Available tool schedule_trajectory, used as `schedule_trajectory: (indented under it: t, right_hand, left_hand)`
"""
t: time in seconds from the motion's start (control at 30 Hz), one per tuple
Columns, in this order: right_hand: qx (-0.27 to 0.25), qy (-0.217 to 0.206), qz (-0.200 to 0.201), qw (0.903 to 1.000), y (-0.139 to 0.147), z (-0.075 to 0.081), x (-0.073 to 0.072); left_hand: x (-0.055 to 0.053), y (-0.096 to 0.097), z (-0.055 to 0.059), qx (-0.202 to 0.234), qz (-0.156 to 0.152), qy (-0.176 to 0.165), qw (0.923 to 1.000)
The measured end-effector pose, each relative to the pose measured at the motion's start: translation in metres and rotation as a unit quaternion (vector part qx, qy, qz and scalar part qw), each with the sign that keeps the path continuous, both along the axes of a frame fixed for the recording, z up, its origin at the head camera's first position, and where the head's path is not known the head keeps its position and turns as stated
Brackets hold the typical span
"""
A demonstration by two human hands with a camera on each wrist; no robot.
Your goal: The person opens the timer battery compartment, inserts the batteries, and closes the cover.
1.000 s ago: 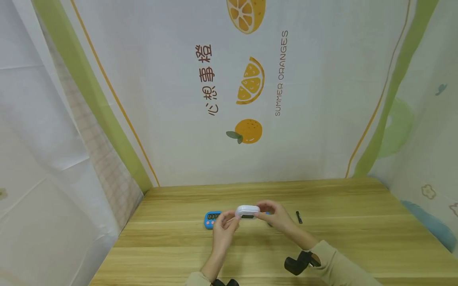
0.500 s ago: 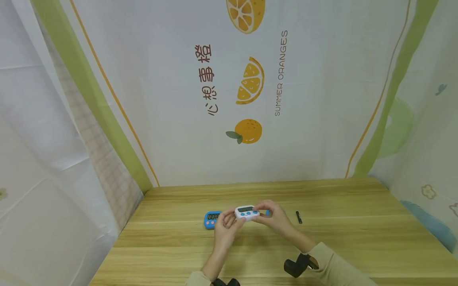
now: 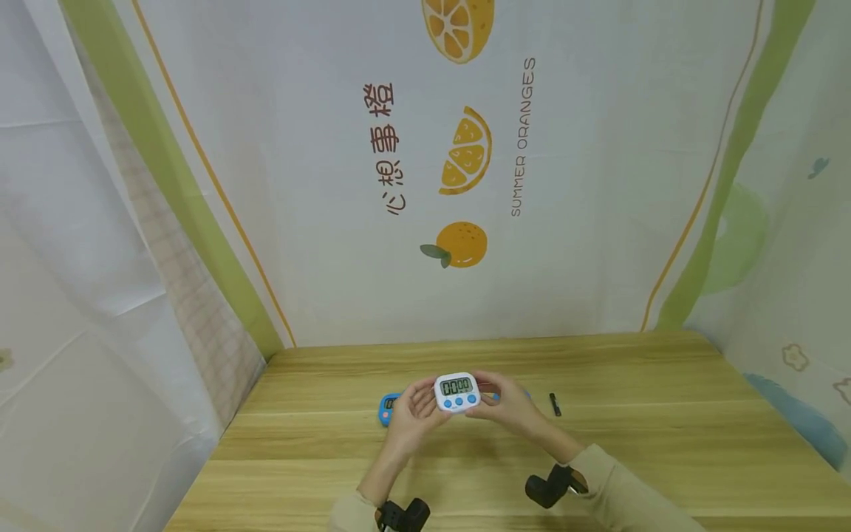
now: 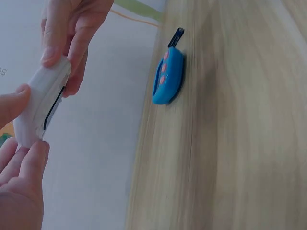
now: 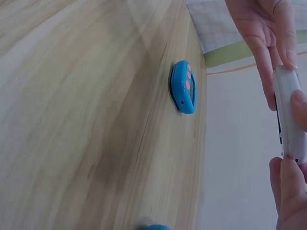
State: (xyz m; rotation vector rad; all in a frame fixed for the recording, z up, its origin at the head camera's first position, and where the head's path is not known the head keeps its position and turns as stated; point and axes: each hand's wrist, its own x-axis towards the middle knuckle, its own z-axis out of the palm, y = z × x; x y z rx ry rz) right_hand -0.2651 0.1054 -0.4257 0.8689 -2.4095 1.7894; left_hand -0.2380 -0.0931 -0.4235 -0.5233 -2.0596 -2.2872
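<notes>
A white digital kitchen timer (image 3: 457, 406) with blue buttons and a display of zeros is held up above the table, its face toward the head camera. My left hand (image 3: 408, 417) grips its left end, while my right hand (image 3: 510, 410) pinches the right end. In the left wrist view the timer (image 4: 38, 103) appears from its side, with fingers and thumbs at both ends. Left of it on the table lies a blue timer (image 3: 387, 415) with pink buttons, partly covered by my left hand. A second blue timer (image 4: 170, 79) lies behind my right hand.
The wooden table (image 3: 319, 443) runs back to a white curtain (image 3: 572, 281) printed with oranges. A small black stick-shaped object (image 3: 555, 404) lies on the right side of the table. Black wrist cameras (image 3: 548, 488) sit on both wrists.
The white timer has tipped up from nearly edge-on until its display and buttons face the head camera. My right fingers have moved off its face to the edge.
</notes>
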Motion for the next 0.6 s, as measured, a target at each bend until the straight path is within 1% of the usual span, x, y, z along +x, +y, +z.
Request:
schedule_trajectory:
  t: [0.13,0.3,0.43,0.53,0.6]
  right_hand:
    - [0.003,0.0,0.005,1.0,-0.004,-0.002,-0.005]
    - [0.007,-0.014,-0.017,0.9997,-0.013,-0.011,-0.014]
    - [0.023,-0.016,-0.041,0.9988,-0.021,-0.024,-0.023]
    - [0.04,-0.011,-0.06,0.9973,-0.027,-0.033,-0.029]
    - [0.049,-0.009,-0.07,0.9963,-0.031,-0.038,-0.032]
  left_hand:
    - [-0.009,-0.006,-0.001,-0.022,-0.004,-0.009,0.9997]
    - [-0.02,-0.014,-0.008,-0.058,0.0,-0.015,0.9982]
    - [-0.026,-0.016,-0.018,-0.103,0.021,-0.014,0.9944]
    - [-0.028,-0.013,-0.024,-0.119,0.042,-0.02,0.9919]
    - [-0.029,-0.009,-0.029,-0.118,0.061,-0.025,0.9908]
